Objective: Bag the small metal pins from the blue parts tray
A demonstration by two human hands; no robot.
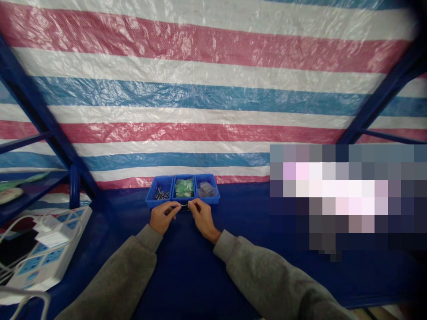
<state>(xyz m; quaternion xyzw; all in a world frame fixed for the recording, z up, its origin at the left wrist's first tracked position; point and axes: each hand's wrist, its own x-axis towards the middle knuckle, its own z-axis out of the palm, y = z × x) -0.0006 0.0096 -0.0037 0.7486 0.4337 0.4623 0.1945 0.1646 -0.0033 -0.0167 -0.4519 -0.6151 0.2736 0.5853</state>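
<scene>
Support surface: dark blue tabletop (190, 271), extending beneath the grip and to both sides of it. Just beyond the grip, a blue three-compartment plastic tray (214, 201) rests on the surface. Well to the left, a white multi-outlet power strip (51, 258) appears to lie obliquely. To the right, pixelation hides part of the tabletop.

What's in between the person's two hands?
In the head view, a thin, light-coloured piece spans the gap between the fingertips of the left hand and right hand. It's too small to tell exactly what it is.
</scene>
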